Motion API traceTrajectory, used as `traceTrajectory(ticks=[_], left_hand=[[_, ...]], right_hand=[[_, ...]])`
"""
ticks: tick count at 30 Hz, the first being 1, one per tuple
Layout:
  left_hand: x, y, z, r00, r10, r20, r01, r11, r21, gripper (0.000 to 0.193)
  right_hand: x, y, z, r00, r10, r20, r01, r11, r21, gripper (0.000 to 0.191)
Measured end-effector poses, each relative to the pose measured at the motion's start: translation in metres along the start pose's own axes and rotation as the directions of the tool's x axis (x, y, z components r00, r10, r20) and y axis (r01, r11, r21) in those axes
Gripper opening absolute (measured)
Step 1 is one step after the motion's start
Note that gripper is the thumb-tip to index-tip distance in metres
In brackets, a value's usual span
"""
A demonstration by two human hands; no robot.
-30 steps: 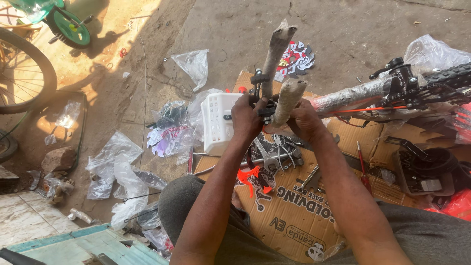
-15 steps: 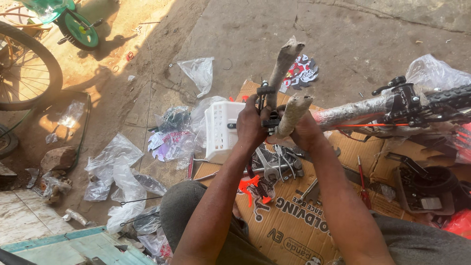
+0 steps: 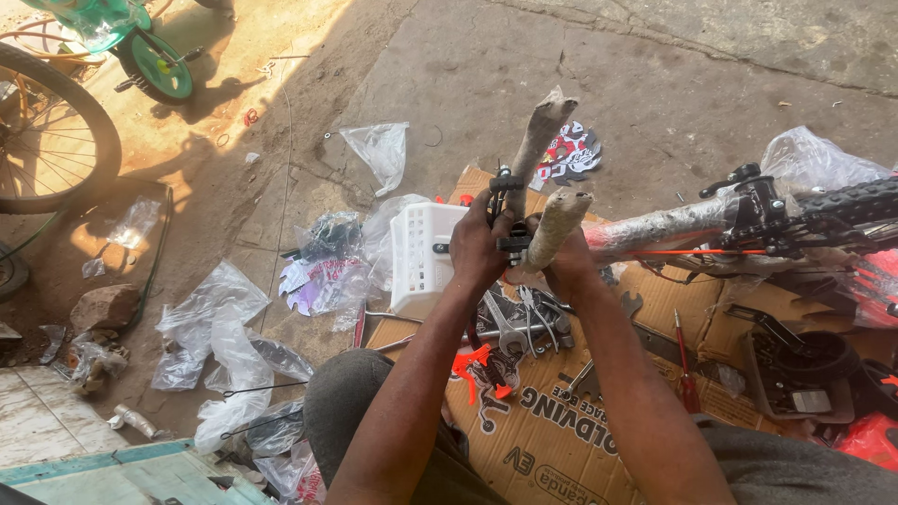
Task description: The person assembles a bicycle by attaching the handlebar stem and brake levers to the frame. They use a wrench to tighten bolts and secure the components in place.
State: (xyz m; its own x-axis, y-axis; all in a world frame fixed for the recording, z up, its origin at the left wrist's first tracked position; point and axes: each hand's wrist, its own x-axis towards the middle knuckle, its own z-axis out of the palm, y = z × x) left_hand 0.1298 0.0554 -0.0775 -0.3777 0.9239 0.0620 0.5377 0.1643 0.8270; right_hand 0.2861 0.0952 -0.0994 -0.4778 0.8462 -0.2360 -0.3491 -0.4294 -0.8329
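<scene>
Both hands are closed on the wrapped fork: the left hand [image 3: 479, 245] at the black brake [image 3: 503, 201], the right hand [image 3: 559, 266] around the nearer leg [image 3: 559, 224]. Its legs are pointed up and away, over the cardboard [image 3: 561, 421].

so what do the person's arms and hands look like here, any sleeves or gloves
Both forearms are bare from wrist to elbow, with no sleeves showing in the head view. The left hand and right hand wear no gloves, and no watch, band or ring is visible. The fingers are partly hidden, so small details there cannot be told.
</scene>
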Motion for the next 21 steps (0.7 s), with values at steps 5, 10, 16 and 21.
traceTrajectory(ticks=[5, 10, 16, 21], left_hand=[[0.004, -0.004, 0.002, 0.999, 0.043, -0.006, -0.043, 0.999, 0.021, 0.05], [0.006, -0.007, 0.003, 0.999, 0.046, 0.016, -0.046, 0.999, 0.022, 0.05], [0.008, -0.007, -0.002, 0.998, 0.024, 0.055, -0.025, 1.0, 0.003, 0.052], [0.005, -0.005, -0.003, 0.997, 0.03, 0.064, -0.03, 1.0, 0.0, 0.051]], right_hand=[[0.001, 0.002, -0.002, 0.994, 0.08, 0.078, -0.093, 0.979, 0.183, 0.028], [0.0, 0.007, -0.013, 0.989, 0.111, 0.102, -0.126, 0.98, 0.153, 0.032], [0.003, 0.004, -0.005, 0.999, -0.036, 0.015, 0.034, 0.992, 0.121, 0.025], [-0.007, -0.01, 0.002, 0.997, -0.016, 0.074, 0.037, 0.955, -0.293, 0.03]])
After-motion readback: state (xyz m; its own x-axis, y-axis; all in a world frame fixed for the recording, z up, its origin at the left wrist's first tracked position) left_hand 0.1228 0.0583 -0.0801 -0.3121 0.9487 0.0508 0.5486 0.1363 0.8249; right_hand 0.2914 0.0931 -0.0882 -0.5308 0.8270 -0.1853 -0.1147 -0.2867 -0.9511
